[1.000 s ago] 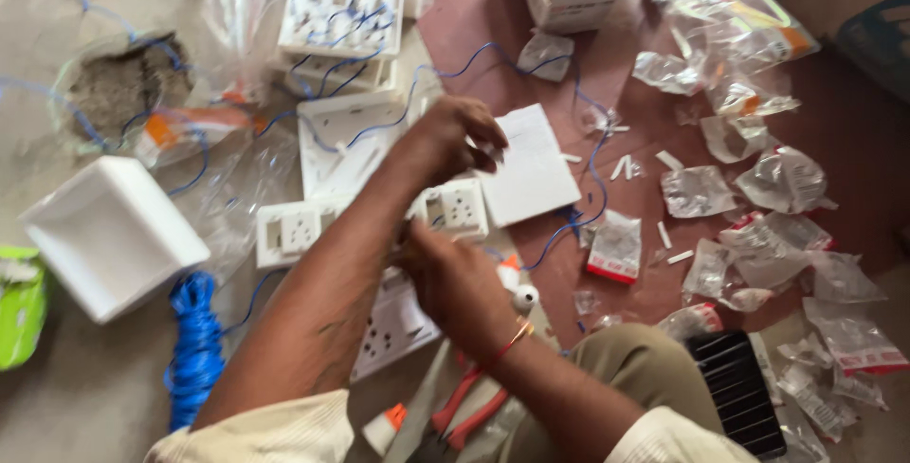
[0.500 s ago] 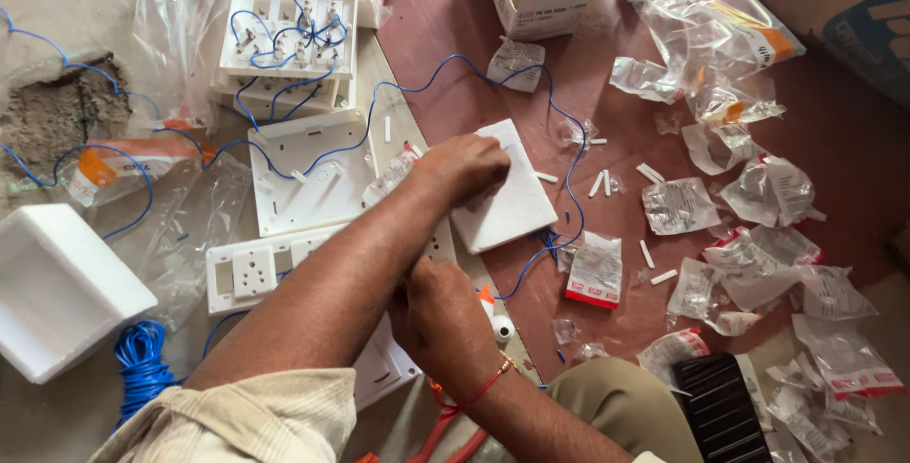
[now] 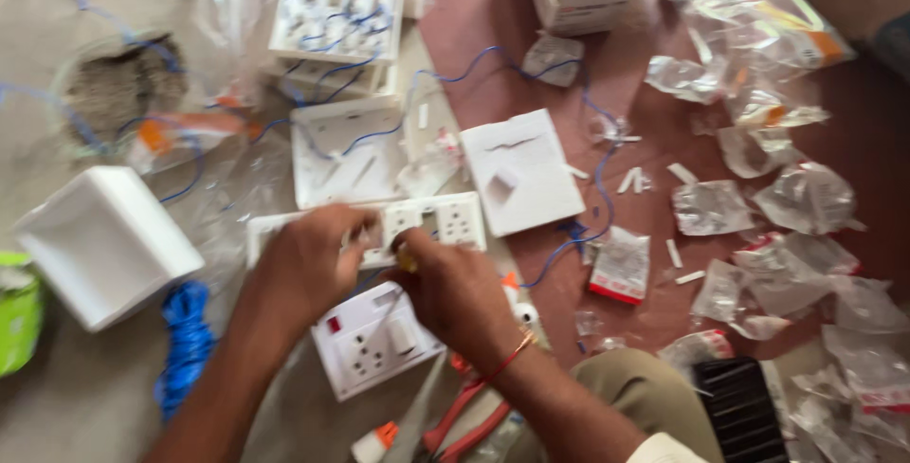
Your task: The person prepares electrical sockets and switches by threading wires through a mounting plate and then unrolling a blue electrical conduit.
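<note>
A long white switch-and-socket plate (image 3: 445,221) lies across the floor in front of me. My left hand (image 3: 308,264) grips its left half from above. My right hand (image 3: 455,288) is closed at the plate's middle, with a small yellow-tipped tool (image 3: 406,259) in its fingers against the plate. A white socket unit with a red switch (image 3: 374,340) lies just below both hands. A square white cover plate (image 3: 521,174) sits to the right of the long plate.
A wired white board (image 3: 336,13) and an open white frame (image 3: 346,150) lie farther back with blue wire. A white box (image 3: 104,240) and blue wire coil (image 3: 185,344) are at left. Several clear plastic bags (image 3: 806,198) litter the right. Red pliers (image 3: 464,420) lie near my knee.
My left hand came back from the square cover plate and now grips the long plate. My right hand shifted up onto that plate. The camera view has also shifted.
</note>
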